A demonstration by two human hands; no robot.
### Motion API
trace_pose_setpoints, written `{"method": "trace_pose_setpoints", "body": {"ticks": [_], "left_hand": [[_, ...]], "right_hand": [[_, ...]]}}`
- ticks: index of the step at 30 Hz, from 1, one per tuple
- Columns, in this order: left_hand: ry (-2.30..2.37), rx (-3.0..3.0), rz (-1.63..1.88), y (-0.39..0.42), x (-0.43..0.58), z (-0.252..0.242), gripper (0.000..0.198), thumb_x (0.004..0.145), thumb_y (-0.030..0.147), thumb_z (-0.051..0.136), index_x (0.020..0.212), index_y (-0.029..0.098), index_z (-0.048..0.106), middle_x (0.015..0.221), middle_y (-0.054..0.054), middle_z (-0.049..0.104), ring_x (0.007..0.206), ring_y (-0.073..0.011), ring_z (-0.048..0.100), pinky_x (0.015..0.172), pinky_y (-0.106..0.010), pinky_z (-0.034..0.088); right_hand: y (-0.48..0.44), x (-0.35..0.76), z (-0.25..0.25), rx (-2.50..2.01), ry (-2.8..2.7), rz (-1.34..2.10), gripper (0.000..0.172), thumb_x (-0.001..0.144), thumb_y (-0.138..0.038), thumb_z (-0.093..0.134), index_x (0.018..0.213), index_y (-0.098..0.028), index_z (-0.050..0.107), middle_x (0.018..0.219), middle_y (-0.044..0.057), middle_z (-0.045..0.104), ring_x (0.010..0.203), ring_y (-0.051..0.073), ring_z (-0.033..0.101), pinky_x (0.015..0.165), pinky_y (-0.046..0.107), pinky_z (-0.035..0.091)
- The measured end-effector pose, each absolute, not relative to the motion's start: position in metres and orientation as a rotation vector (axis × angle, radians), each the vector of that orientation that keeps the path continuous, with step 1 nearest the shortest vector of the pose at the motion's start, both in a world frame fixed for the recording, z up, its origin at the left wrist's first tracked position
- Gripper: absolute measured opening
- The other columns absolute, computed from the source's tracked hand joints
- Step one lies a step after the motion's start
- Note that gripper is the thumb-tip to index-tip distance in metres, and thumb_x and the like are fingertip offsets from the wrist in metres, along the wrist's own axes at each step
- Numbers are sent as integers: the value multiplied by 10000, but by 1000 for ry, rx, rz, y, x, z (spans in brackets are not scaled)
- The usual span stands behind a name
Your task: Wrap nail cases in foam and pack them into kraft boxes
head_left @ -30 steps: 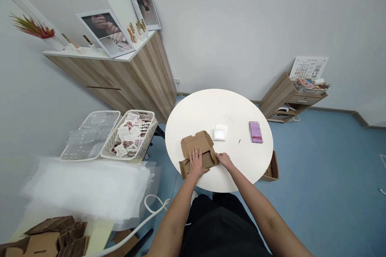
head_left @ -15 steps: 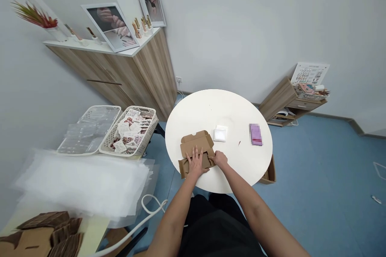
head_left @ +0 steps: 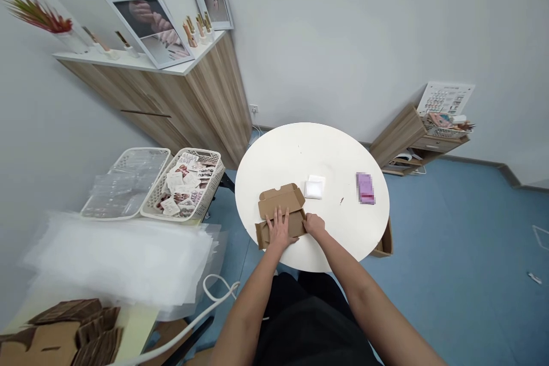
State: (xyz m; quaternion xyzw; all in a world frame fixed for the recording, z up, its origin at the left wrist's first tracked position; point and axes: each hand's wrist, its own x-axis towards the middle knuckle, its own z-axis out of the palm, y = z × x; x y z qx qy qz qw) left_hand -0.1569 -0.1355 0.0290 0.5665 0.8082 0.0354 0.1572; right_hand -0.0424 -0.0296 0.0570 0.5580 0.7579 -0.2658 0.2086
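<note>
A brown cardboard box [head_left: 281,201] lies partly folded on the white round table [head_left: 274,154], its lid panel spread away from me. My left hand [head_left: 279,227] rests on the box with its fingers spread. At the box's right end, my right hand [head_left: 314,224] has its fingers curled round the cardboard side wall. Just beyond the right hand lies a small white packet [head_left: 313,189] on a white sheet. Farther right on the table is a purple packet [head_left: 365,188], blurred out. My palm hides part of the box floor.
To my left stand a white basket of carded items [head_left: 184,186], a basket of clear plastic sleeves [head_left: 128,183], a stack of translucent sheets [head_left: 120,260] and folded cardboard boxes [head_left: 64,334]. An open carton [head_left: 384,243] sits on the floor right of the table.
My right hand has closed in on the box's right end, and the side flap there now stands up. My left hand stays spread on the box. The view has shifted slightly.
</note>
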Motion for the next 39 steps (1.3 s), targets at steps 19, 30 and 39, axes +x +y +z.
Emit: {"method": "trace_pose_setpoints", "body": {"ticks": [19,30,39], "left_hand": [[2127,1805,126,-136,-164,32,1224,570,574,795,1535,184,151,1595,-198,157,1472,-400,58,1139,-652,-39],[2512,1217,816,-190,-174,56,359,898,382,515,1199,187,525,1140,-122,633,1093,-253,594,942,-399,453],[2525,839,708,-201,-161,43,85,888,229,558,870,179,624,866,-54,703,830,-187,661,696,-266,452]], "right_hand": [[-39,-27,64,684,2704,-387,1165,630,-524,767,1534,-104,163,1565,203,251,1446,372,174,1171,551,13],[-41,-29,55,807,2569,-374,1182,637,-467,801,1548,-165,110,1602,157,148,1474,331,112,1166,579,-7],[-41,-32,51,821,2551,-342,1224,596,-447,833,1546,-176,109,1595,163,172,1464,330,144,1177,518,56]]}}
